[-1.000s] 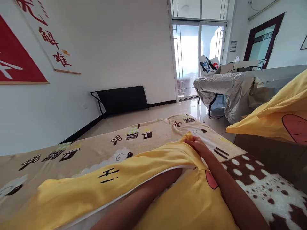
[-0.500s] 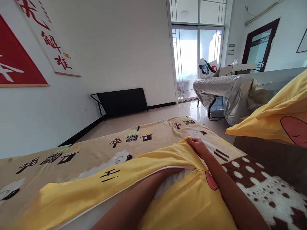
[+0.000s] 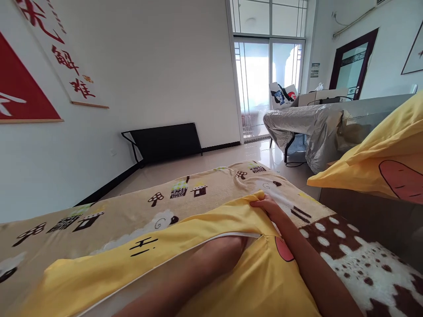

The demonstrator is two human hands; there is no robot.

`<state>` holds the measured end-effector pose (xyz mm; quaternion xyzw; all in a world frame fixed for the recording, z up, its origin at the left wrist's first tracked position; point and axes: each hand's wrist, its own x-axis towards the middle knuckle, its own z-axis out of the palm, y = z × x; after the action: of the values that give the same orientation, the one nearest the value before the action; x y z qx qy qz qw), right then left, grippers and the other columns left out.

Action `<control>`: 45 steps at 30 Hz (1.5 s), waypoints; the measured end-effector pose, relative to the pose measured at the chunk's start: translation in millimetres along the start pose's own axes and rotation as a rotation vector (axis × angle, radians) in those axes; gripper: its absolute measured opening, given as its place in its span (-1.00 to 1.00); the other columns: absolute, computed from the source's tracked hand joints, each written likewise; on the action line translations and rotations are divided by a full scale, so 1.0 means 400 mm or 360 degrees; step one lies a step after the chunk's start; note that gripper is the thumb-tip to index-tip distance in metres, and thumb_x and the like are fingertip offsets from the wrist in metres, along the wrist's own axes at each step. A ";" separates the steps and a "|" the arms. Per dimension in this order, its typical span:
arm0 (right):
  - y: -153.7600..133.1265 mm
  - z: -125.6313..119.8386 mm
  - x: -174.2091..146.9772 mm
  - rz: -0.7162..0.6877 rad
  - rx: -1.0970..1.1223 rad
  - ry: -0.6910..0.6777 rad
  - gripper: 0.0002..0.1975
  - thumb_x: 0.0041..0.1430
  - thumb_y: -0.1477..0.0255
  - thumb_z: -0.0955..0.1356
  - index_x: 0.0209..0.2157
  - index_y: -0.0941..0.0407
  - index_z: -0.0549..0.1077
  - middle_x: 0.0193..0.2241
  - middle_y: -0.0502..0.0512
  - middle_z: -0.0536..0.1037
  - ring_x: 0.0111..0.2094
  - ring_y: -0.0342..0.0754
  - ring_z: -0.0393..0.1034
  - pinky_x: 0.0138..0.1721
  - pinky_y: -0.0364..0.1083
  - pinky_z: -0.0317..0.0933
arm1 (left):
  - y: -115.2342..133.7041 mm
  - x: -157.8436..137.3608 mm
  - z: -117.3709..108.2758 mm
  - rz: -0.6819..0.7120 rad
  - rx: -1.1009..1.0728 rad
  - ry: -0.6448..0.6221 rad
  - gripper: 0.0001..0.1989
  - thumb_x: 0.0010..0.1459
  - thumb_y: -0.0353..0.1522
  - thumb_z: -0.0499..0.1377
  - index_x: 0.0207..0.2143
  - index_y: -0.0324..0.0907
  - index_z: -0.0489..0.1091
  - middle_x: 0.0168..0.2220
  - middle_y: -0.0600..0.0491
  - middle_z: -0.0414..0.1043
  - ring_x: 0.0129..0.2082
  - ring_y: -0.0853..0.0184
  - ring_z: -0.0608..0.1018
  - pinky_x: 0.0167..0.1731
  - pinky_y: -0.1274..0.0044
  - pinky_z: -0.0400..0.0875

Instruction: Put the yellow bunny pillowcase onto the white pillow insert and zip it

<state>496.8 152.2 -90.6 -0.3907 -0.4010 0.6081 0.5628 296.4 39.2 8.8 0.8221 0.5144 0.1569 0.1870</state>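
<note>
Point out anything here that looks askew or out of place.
Nothing looks damaged or spilled. The yellow pillowcase lies rumpled on the patterned blanket; the left arm goes inside its opening, hand hidden, while the right hand pinches its far corner.

The pillowcase (image 3: pixel 185 244) is bright yellow with black "Hi" letters and a red shape. The blanket (image 3: pixel 205 187) under it is tan with little houses, sheep and mushrooms, and has a brown patch with white dots.
</note>
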 end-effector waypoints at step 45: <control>-0.078 0.051 -0.062 -0.0334 -0.0483 -0.0082 -0.74 -0.25 0.32 0.50 -0.53 0.20 0.48 -0.58 -0.04 0.42 -0.52 -0.19 0.21 -0.49 -0.18 0.06 | -0.028 0.104 0.071 0.0887 0.0518 0.0361 -0.72 -0.16 -0.52 0.12 -0.31 -0.20 0.24 -0.26 -0.03 0.32 -0.23 0.22 0.33 -0.19 0.38 0.32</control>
<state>491.1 128.0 -53.6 -0.4114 -0.5409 0.4884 0.5474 317.7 77.2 -18.8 0.9274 0.3056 0.2083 -0.0551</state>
